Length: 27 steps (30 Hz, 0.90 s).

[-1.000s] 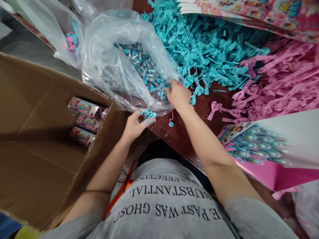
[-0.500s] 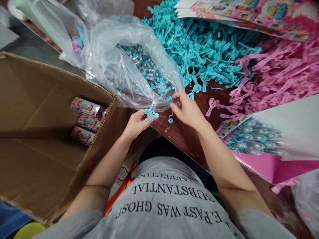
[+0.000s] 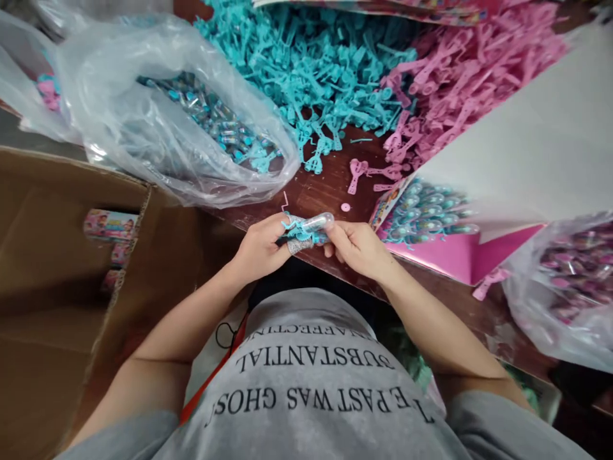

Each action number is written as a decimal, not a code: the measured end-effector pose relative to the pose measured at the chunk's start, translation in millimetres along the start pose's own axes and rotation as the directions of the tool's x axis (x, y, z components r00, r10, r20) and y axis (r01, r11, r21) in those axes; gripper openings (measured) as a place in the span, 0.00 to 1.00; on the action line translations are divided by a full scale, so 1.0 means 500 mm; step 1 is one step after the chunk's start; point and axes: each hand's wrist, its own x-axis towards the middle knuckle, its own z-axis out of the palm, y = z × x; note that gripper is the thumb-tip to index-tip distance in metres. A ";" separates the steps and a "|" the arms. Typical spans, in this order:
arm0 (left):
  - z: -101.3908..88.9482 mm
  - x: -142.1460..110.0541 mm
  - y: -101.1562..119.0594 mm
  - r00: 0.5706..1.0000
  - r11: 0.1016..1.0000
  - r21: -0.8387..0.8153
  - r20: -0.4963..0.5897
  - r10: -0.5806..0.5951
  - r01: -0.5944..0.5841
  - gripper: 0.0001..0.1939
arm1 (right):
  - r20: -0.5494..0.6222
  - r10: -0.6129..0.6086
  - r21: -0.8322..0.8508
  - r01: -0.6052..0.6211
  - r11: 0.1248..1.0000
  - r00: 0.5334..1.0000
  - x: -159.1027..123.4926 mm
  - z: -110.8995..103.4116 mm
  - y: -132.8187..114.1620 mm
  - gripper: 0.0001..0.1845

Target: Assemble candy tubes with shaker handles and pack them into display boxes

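My left hand (image 3: 263, 246) is closed around a turquoise plastic piece (image 3: 294, 227), with silvery wrapping on the thumb and what looks like wrapping on a finger. A clear round-ended tube (image 3: 318, 222) lies against that piece, between both hands. My right hand (image 3: 357, 249) pinches the tube's right end with thumb and fingers. Both hands meet above the table's front edge. Ahead of them, a clear plastic bag (image 3: 191, 185) holds many small blue-capped tubes (image 3: 225, 128). To the right, an open pink-and-white box (image 3: 431, 252) contains rows of clear-topped turquoise pieces (image 3: 426, 211).
Heaps of turquoise pieces (image 3: 330, 76) and pink pieces (image 3: 460, 76) cover the back of the brown table (image 3: 330, 185). On the left stands a cardboard carton (image 3: 48, 275) with printed packs (image 3: 110, 225) inside. Another bag (image 3: 575, 275) with dark pink items lies at right.
My right hand has come away from the bag's rim to my left hand, and the clear tube now sits between them. The view has shifted to the right.
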 end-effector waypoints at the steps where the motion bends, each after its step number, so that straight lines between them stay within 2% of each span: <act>1: 0.005 0.006 0.009 1.000 0.999 0.029 0.009 0.027 -0.027 0.09 | -0.028 0.017 0.029 -0.017 0.999 0.999 -0.017 -0.005 0.003 0.34; 3: 0.015 0.018 0.025 0.999 0.998 0.058 0.029 0.026 -0.027 0.08 | -0.097 -0.036 0.060 0.042 0.997 0.995 -0.050 -0.016 0.010 0.29; 5: 0.030 0.030 0.040 0.998 0.997 0.075 0.064 0.020 -0.024 0.09 | -0.155 -0.091 0.037 0.097 0.995 0.984 -0.082 -0.029 0.017 0.29; 7: 0.050 0.043 0.056 0.992 0.995 0.085 0.120 0.035 -0.045 0.08 | -0.175 -0.057 0.001 0.058 0.998 0.983 -0.116 -0.046 0.022 0.22; 9: 0.077 0.060 0.074 0.982 0.998 0.046 0.187 0.022 -0.032 0.08 | -0.183 0.031 0.018 -0.028 0.999 0.983 -0.154 -0.073 0.027 0.29; 11: 0.109 0.084 0.098 0.967 0.990 -0.110 0.247 -0.053 0.083 0.12 | -0.219 0.095 0.058 -0.084 0.995 0.971 -0.202 -0.108 0.032 0.35; 12: 0.127 0.098 0.112 0.948 0.960 -0.213 0.299 -0.111 0.180 0.17 | -0.268 0.095 0.050 -0.084 0.995 0.959 -0.229 -0.128 0.036 0.34; 13: 0.145 0.114 0.127 0.912 0.907 -0.302 0.373 -0.170 0.292 0.22 | -0.326 0.067 0.008 -0.069 0.998 0.943 -0.256 -0.149 0.041 0.29; 15: 0.182 0.147 0.160 0.791 0.769 -0.379 0.555 -0.256 0.515 0.32 | -0.413 -0.065 -0.160 -0.002 0.987 0.908 -0.307 -0.189 0.053 0.20; 17: 0.219 0.177 0.194 0.643 0.655 -0.358 0.720 -0.260 0.666 0.35 | -0.394 -0.241 -0.333 0.107 0.937 0.887 -0.346 -0.217 0.068 0.21; 18: 0.236 0.188 0.210 0.589 0.612 -0.354 0.774 -0.233 0.707 0.33 | -0.357 -0.312 -0.399 0.158 0.903 0.880 -0.360 -0.225 0.075 0.20; 19: 0.251 0.198 0.225 0.554 0.578 -0.362 0.810 -0.194 0.731 0.32 | -0.328 -0.362 -0.446 0.194 0.874 0.873 -0.371 -0.230 0.081 0.18; 20: 0.263 0.205 0.237 0.536 0.551 -0.378 0.830 -0.153 0.743 0.31 | -0.315 -0.388 -0.475 0.210 0.855 0.866 -0.379 -0.231 0.087 0.16; 22: 0.280 0.215 0.252 0.526 0.521 -0.403 0.844 -0.106 0.753 0.32 | -0.349 -0.378 -0.482 0.182 0.857 0.858 -0.390 -0.231 0.093 0.15; 24: 0.288 0.223 0.256 0.498 0.513 -0.378 0.859 -0.116 0.771 0.31 | -0.395 -0.373 -0.443 0.181 0.878 0.840 -0.399 -0.231 0.091 0.21; 27: 0.296 0.231 0.245 0.361 0.512 -0.246 0.922 -0.137 0.823 0.27 | -0.370 -0.421 -0.433 0.247 0.867 0.828 -0.412 -0.241 0.076 0.25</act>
